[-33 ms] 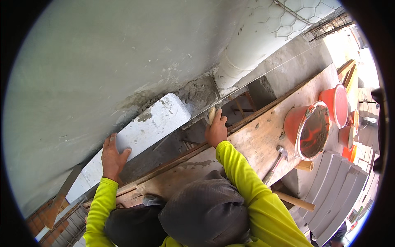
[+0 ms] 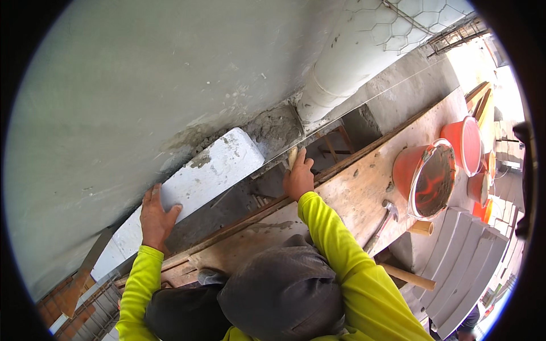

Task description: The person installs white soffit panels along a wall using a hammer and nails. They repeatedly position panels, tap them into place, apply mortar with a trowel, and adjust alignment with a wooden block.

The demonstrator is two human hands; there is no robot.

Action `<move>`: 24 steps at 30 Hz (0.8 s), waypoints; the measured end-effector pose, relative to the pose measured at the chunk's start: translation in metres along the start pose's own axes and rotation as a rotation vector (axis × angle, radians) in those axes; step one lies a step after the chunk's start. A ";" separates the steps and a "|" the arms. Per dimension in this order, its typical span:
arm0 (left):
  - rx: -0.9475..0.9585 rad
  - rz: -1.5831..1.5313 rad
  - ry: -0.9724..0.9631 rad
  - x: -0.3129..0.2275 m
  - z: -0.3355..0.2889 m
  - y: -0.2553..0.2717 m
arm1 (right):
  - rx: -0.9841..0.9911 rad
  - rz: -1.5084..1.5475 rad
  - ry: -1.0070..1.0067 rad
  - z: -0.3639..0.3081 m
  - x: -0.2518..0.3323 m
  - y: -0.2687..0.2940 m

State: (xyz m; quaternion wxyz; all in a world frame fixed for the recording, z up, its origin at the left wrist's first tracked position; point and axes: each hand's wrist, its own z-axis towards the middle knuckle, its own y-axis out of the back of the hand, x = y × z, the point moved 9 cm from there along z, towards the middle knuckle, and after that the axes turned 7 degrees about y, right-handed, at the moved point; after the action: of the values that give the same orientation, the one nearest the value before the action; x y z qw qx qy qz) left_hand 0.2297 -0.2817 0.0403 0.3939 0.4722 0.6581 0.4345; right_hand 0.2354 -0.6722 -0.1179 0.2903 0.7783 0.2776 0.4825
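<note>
A long white block point(image 2: 210, 165) lies along the foot of the grey wall, with grey mortar smeared on its top. My left hand point(image 2: 157, 219) rests on the block, its fingers toward the wall and thumb spread apart. To the right, my right hand point(image 2: 300, 181) is closed around the light wooden handle of what looks like a trowel point(image 2: 293, 156); its blade is hard to make out. Rough wet mortar point(image 2: 276, 129) covers the ledge between the block's right end and a white pipe point(image 2: 335, 74). A thin taut string point(image 2: 392, 88) runs along the ledge.
A wooden plank point(image 2: 352, 187) crosses in front, with a gap between it and the ledge. On it are a hammer point(image 2: 382, 226) and a red bucket of mortar point(image 2: 432, 182). More red buckets point(image 2: 463, 145) stand behind. Grey stepped slabs point(image 2: 460, 267) lie lower right.
</note>
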 end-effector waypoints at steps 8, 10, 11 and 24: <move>-0.030 0.025 -0.018 -0.002 0.000 0.001 | 0.117 0.223 0.086 0.023 0.006 -0.023; -0.034 0.018 -0.026 -0.003 0.000 0.001 | 0.143 0.194 0.071 0.020 0.009 -0.025; -0.034 0.027 -0.027 -0.003 0.001 0.001 | 0.102 0.176 0.040 0.019 0.009 -0.021; -0.020 0.019 -0.002 -0.007 0.002 0.008 | 0.306 0.239 0.218 -0.018 0.025 -0.011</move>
State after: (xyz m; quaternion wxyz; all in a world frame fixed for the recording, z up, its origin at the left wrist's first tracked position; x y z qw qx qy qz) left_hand 0.2358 -0.2870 0.0474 0.3950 0.4751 0.6489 0.4441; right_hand 0.2270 -0.6435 -0.1049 0.0778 0.7840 0.2831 0.5469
